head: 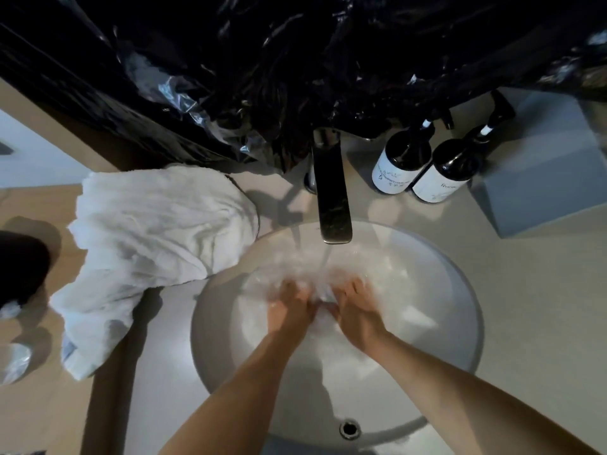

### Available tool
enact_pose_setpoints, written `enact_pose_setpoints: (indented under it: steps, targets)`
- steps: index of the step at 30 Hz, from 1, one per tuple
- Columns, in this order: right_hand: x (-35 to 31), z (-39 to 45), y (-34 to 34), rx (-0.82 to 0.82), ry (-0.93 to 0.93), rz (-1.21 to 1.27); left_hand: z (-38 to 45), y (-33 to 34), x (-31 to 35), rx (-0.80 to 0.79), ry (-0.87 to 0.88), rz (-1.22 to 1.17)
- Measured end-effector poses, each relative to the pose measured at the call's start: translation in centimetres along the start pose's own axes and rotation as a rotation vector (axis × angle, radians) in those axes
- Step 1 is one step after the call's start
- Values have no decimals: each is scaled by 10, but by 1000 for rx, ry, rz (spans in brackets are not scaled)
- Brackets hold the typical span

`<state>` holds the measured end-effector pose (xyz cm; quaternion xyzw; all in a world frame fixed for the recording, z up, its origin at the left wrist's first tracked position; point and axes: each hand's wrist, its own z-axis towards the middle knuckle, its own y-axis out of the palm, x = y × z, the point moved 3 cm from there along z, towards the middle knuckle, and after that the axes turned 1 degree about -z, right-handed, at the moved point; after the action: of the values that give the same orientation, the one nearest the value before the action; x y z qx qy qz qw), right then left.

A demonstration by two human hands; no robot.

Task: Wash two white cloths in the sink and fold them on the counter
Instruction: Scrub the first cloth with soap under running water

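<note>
Both my hands are in the round white sink [466,310], under water running from the dark faucet [331,201]. My left hand [289,310] and my right hand [358,310] grip a bunched wet white cloth [323,290] between them; motion and water blur most of it. A second white cloth [147,244] lies crumpled on the counter left of the sink, one end hanging toward the front edge.
Two dark pump bottles [400,162] [450,175] stand right of the faucet, beside a grey box [542,165]. Black plastic sheeting [295,60] covers the wall behind. A dark object [19,267] and crumpled clear plastic [13,362] sit at the far left.
</note>
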<state>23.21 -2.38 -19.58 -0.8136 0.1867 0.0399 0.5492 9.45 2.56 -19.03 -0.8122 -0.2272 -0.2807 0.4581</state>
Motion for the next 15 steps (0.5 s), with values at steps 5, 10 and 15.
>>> enact_pose_setpoints:
  steps: [5,10,15]
  targets:
    - [14,7,-47,81,38,336,-2,-7,0,-18,201,311]
    - [18,-19,-108,218,-37,588,-16,-25,13,-298,114,-275]
    - [10,-42,-159,310,-56,801,-30,-38,43,-191,238,-72]
